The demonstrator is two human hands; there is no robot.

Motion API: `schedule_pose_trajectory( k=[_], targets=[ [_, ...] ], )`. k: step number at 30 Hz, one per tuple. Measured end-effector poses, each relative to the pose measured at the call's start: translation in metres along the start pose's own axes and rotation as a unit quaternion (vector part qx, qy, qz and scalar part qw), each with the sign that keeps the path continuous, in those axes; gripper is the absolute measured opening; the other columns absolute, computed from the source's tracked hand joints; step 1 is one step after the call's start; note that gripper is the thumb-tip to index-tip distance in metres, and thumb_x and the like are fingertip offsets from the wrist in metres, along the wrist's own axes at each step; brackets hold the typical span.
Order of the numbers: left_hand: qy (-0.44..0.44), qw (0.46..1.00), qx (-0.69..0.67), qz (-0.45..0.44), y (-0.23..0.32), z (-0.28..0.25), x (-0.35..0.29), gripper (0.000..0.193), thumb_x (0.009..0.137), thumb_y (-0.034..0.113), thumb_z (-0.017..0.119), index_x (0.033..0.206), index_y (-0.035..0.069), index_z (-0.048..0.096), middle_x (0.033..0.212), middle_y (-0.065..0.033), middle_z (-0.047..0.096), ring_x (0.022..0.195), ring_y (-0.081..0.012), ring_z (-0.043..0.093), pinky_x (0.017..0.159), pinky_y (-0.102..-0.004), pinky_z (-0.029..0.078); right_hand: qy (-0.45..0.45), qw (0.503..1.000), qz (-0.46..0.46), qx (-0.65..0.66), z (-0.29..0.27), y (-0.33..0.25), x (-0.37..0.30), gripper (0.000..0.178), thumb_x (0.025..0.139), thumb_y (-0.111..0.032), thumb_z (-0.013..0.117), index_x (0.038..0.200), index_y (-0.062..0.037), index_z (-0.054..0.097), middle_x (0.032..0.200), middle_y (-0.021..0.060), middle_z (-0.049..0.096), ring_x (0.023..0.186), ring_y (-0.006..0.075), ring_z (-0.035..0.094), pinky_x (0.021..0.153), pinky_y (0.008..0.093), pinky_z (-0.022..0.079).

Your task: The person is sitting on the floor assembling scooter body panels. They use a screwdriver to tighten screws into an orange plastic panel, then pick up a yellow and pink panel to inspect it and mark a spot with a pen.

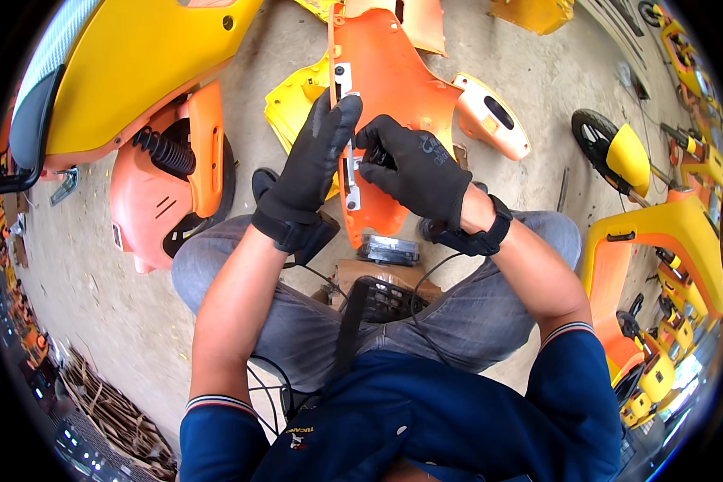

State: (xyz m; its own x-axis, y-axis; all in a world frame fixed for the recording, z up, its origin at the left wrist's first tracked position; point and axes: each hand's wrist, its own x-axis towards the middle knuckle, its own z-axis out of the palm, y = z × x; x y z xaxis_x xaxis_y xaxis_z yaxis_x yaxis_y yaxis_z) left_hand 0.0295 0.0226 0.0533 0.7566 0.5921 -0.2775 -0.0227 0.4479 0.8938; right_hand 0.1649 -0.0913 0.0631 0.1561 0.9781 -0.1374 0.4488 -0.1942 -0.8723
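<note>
An orange plastic body panel (394,68) stands between my knees, with a pale metal bracket (352,173) along its left edge. My left hand (309,157), in a black glove, is closed around that edge, its fingers pointing up and its thumb side against the bracket. My right hand (418,165), gloved the same way, is curled beside the bracket with thumb and fingers drawn together. Whatever sits in the right fingers is dark and hard to make out against the glove. A dark bolt head shows at the bracket's upper end.
Yellow panels (293,100) lie behind the orange one, and an orange-white cover (494,116) lies to its right. A yellow scooter body (145,64) with a wheel stands at left. More yellow scooters (659,233) line the right. A clear lamp unit (390,249) lies near my lap.
</note>
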Motion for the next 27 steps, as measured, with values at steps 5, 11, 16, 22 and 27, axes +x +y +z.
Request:
schedule_pose_trajectory(
  k=[5,11,16,22,27],
  targets=[
    [-0.021,0.999,-0.035,-0.002,0.001,0.003,-0.001,0.050,0.100,0.030,0.059,0.139,0.003,0.043,0.116,-0.0008,0.055,0.106,-0.0065,0.051,0.094,-0.0246,0.043,-0.023,0.999,0.010,-0.047,-0.003,-0.006,0.001,0.026,0.086,-0.013,0.068,0.107,-0.0041,0.055,0.086,0.0172,0.067,0.082,0.0337,0.067,0.073,0.0404,0.052],
    [-0.028,0.999,-0.047,0.004,0.002,0.005,-0.002,0.048,0.100,0.028,0.057,0.139,0.003,0.042,0.115,-0.0003,0.055,0.103,-0.0042,0.052,0.089,-0.0217,0.044,-0.035,0.997,0.019,-0.061,-0.002,-0.004,0.001,0.024,0.087,-0.013,0.067,0.106,-0.0042,0.055,0.087,0.0180,0.067,0.084,0.0343,0.067,0.074,0.0405,0.052],
    [-0.016,0.999,-0.048,-0.007,-0.003,0.001,0.001,0.047,0.101,0.028,0.057,0.138,0.004,0.042,0.115,-0.0004,0.055,0.103,-0.0041,0.053,0.089,-0.0210,0.044,-0.010,1.000,0.014,-0.013,0.001,0.006,-0.001,0.019,0.087,-0.015,0.066,0.102,-0.0043,0.058,0.088,0.0187,0.067,0.084,0.0353,0.066,0.074,0.0407,0.052],
    [-0.009,0.998,-0.058,-0.004,-0.008,-0.003,0.002,0.044,0.101,0.027,0.056,0.136,0.003,0.044,0.115,-0.0014,0.055,0.107,-0.0048,0.053,0.093,-0.0205,0.044,0.000,1.000,-0.002,-0.025,0.000,0.007,0.000,0.014,0.087,-0.009,0.067,0.098,-0.0016,0.063,0.085,0.0155,0.067,0.077,0.0281,0.066,0.070,0.0369,0.051],
    [0.000,1.000,-0.023,0.013,-0.004,0.000,-0.002,0.043,0.101,0.028,0.056,0.135,0.003,0.045,0.114,-0.0007,0.055,0.105,-0.0046,0.053,0.092,-0.0209,0.044,-0.022,1.000,0.009,0.004,-0.003,0.008,0.003,0.012,0.087,-0.005,0.067,0.098,-0.0004,0.064,0.081,0.0118,0.066,0.070,0.0203,0.062,0.067,0.0333,0.050]
  ],
)
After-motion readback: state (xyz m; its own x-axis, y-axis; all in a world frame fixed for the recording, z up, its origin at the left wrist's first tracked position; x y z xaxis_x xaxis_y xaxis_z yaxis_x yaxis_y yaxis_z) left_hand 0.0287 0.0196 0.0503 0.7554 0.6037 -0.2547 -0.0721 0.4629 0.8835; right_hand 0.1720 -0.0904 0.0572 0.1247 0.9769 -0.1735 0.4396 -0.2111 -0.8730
